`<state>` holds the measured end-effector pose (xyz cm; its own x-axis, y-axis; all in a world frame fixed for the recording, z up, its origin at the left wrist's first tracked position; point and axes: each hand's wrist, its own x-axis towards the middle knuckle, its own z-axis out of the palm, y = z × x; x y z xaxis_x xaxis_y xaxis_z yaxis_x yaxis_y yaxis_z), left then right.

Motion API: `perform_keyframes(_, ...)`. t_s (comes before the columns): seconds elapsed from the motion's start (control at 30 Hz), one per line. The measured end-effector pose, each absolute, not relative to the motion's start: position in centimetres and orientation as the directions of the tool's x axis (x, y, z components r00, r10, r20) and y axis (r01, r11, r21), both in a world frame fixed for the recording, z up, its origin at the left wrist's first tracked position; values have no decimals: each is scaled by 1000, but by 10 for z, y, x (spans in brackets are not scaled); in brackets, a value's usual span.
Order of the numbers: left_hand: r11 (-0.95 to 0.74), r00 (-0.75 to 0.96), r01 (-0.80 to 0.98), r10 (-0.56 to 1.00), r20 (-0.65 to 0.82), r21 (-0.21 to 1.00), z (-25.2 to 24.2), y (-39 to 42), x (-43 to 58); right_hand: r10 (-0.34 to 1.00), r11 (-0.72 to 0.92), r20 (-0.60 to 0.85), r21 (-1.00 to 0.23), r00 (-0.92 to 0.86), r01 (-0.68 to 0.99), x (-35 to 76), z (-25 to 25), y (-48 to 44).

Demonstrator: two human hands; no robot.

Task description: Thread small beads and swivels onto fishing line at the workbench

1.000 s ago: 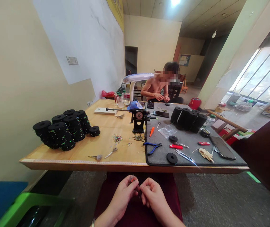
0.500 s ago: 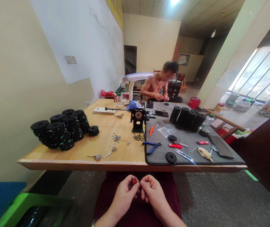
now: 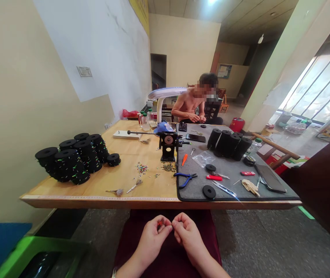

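Observation:
My left hand point(image 3: 155, 235) is closed around a small orange-red item point(image 3: 159, 224), partly hidden by the fingers. Fingertips pinched, my right hand point(image 3: 187, 235) meets the left fingertips above my dark red lap point(image 3: 176, 262); whatever lies in its pinch is too small to make out. Both hands are in front of the table edge point(image 3: 141, 204), slightly below it. Beyond them on the tabletop are blue-handled pliers point(image 3: 184, 180), a black foam ring point(image 3: 209, 192) and silver scissors or tweezers point(image 3: 224, 189).
Stacked black spools point(image 3: 75, 158) stand at the left. A winding device point(image 3: 168, 146) and a lamp point(image 3: 160, 110) occupy the middle. More black rolls point(image 3: 225, 144), red lighters and phones lie on the grey mat point(image 3: 193, 195). Across the table sits another person point(image 3: 192, 104), hands together.
The left fingertips have risen slightly and now touch the right ones, and less of the orange-red item shows. The camera view has shifted a little.

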<state>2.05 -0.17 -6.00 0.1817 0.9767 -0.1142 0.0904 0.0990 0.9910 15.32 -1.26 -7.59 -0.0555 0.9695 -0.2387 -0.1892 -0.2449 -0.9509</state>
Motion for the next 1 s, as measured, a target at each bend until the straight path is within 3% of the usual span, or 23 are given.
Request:
perform_keyframes(0.17,108,182,39,977,-113,993,-63,0,16,961,-271,-257,-947,-101,-171,156,-77,-11)
perform_keyframes(0.33,92,174,-31,981,-85,995,-59,1,13,963,-218,-211,-976,-165,-24,156,-74,-13)
perform_keyframes(0.6,125,23,-104,992,-124,987,-64,8,9,986,-158,-160,-987,-52,37,158,-71,-15)
perform_keyframes(0.73,152,-14,-141,988,-155,978,-71,14,-2,977,-214,-215,-974,5,-69,160,-71,-17)
perform_keyframes(0.87,224,84,-144,973,-214,964,-71,14,-7,964,-262,-263,-941,-24,-212,159,-66,-19)
perform_keyframes(1.0,302,155,-165,948,-278,939,-65,8,-5,966,-257,-258,-938,-26,-234,158,-64,-20)
